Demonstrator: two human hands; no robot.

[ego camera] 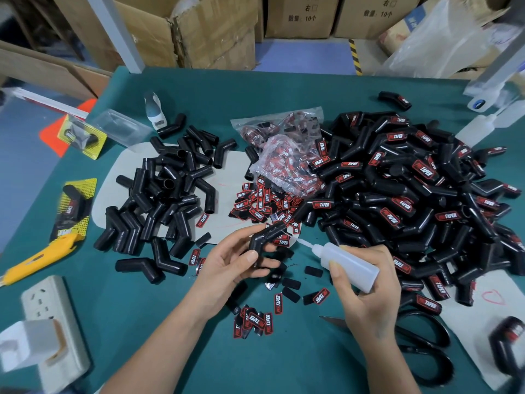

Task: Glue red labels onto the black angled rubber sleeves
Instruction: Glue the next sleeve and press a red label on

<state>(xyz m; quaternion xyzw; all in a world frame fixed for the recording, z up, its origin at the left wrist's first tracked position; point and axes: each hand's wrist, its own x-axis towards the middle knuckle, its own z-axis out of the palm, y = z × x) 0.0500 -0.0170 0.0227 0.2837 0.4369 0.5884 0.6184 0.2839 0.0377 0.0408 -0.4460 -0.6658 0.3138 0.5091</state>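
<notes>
**Stock count at the gluing station: labelled pile well ahead of the bare pile**

Nearest me: a loose cluster of red labels (257, 321) lies face up on the green surface (119, 308), with a few more, some turned black side up, scattered just beyond.

Right hand (366, 282): fingers curled round a translucent glue bottle (345, 263), its nozzle aimed left toward the sleeve. I cannot tell whether the tip touches it.

Left hand (235, 260): thumb and fingers pinch one black angled rubber sleeve (265, 237), held above the surface, no label on the face I see. I judge this piece to be at the glue-application step.

Middle left: the unlabelled sleeves (167, 194), a moderate heap resting partly on a pale mat (227, 177). These remain to be done.

Middle centre: a spill of red labels (264, 203) below an opened clear bag of labels (287, 166), so supply looks ample.

Right: the labelled sleeves (412, 194), a far larger heap, red labels showing on many.

My estimate: well past halfway, with several dozen bare pieces left.

Far edge: cardboard cartons (298, 15) beyond the surface.
</notes>
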